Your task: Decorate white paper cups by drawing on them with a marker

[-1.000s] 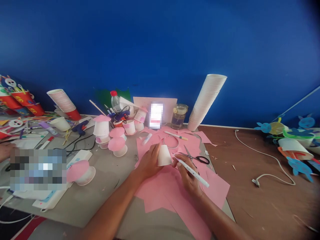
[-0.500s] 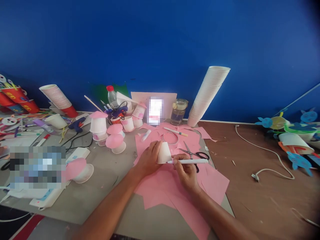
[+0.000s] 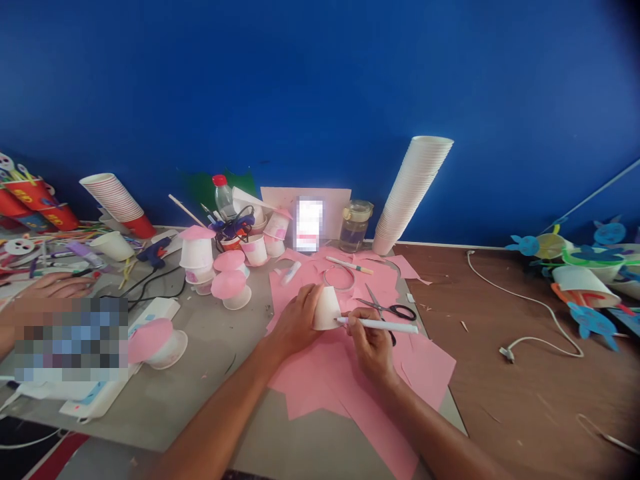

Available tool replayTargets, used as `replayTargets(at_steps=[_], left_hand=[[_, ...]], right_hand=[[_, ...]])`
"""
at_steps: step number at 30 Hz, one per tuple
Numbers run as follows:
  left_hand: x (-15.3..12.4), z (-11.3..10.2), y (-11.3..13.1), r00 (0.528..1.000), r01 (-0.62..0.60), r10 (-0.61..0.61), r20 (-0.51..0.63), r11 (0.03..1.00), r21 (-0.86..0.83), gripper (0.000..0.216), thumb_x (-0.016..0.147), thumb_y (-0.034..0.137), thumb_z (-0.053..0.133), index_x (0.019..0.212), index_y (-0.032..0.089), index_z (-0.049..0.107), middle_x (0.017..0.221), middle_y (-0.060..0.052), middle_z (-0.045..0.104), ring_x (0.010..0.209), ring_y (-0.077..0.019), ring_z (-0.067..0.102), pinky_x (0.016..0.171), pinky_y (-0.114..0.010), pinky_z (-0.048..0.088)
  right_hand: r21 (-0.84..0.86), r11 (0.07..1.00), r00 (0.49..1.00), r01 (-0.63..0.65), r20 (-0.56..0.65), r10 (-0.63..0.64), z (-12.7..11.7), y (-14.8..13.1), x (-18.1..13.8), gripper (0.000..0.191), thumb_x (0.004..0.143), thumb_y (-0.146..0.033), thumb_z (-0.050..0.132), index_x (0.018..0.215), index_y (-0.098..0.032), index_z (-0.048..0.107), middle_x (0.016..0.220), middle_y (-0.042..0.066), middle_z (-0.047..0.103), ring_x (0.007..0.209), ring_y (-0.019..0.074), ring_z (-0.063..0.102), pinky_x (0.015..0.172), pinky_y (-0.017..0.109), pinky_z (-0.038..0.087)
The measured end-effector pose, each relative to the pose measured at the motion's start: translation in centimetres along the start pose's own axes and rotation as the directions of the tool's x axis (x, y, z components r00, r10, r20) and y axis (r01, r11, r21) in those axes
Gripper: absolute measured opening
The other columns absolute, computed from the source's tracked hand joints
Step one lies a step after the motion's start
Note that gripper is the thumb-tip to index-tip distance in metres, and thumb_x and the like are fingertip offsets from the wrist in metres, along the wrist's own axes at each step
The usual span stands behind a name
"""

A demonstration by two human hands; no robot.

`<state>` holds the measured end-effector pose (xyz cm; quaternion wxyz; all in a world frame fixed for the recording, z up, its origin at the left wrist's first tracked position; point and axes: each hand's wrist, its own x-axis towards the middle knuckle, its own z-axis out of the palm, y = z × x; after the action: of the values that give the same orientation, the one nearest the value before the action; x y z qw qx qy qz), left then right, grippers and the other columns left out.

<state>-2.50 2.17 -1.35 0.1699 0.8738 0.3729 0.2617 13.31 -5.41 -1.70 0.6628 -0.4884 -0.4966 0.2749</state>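
Observation:
My left hand [image 3: 295, 323] is closed around a small white paper cup [image 3: 327, 309], held upside down on pink paper sheets [image 3: 330, 373]. My right hand [image 3: 371, 343] grips a white pen [image 3: 380, 325], held almost level, its tip touching the cup's lower rim. Black-handled scissors [image 3: 387, 309] lie just behind my right hand, and a thin ring [image 3: 340, 278] rests on the paper beyond the cup.
A tall leaning stack of white cups [image 3: 410, 197] and a glass jar [image 3: 355, 227] stand at the blue wall. Pink-topped cup figures [image 3: 227, 283] sit to the left. Another person's hand [image 3: 57, 287] rests far left. A white cable [image 3: 525, 313] crosses the brown table on the right.
My right hand swung the pen from a downward slant to almost level, bringing its tip to the cup's rim. Another person's hand came further into view at the far left.

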Motion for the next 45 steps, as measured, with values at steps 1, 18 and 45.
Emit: replayTargets(at_steps=[1,18,45], left_hand=[[0.0,0.0,0.0,1.000,-0.002,0.002,-0.002,1.000,0.000,0.073,0.080,0.034,0.064,0.141,0.018,0.026,0.132,-0.021,0.048,0.124,-0.0349,0.053,0.095,-0.052,0.051],[0.0,-0.2,0.1,1.000,0.000,0.000,0.009,1.000,-0.004,0.071,0.079,0.029,0.064,0.139,0.020,0.029,0.132,-0.018,0.048,0.123,-0.0340,0.054,0.092,-0.050,0.053],[-0.2,0.1,-0.3,1.000,0.009,-0.010,-0.010,1.000,-0.027,0.076,0.080,0.032,0.065,0.143,0.018,0.025,0.133,-0.020,0.048,0.123,-0.0348,0.054,0.090,-0.049,0.055]], right_hand=[[0.039,0.999,1.000,-0.006,-0.019,0.006,0.0,-0.1,0.0,0.017,0.091,-0.035,0.054,0.079,-0.022,0.056,0.062,-0.003,0.051,0.058,0.0138,0.051,0.057,0.028,0.045],[-0.034,0.999,0.998,-0.009,0.069,0.011,0.0,-0.6,0.0,0.018,0.088,-0.033,0.054,0.076,-0.021,0.057,0.065,-0.001,0.054,0.056,0.0126,0.048,0.053,0.026,0.041],[0.102,0.994,0.999,-0.048,0.001,0.048,0.5,-1.0,-0.5,0.024,0.090,-0.045,0.056,0.081,-0.023,0.056,0.057,-0.005,0.047,0.049,0.0115,0.042,0.047,0.026,0.037]])
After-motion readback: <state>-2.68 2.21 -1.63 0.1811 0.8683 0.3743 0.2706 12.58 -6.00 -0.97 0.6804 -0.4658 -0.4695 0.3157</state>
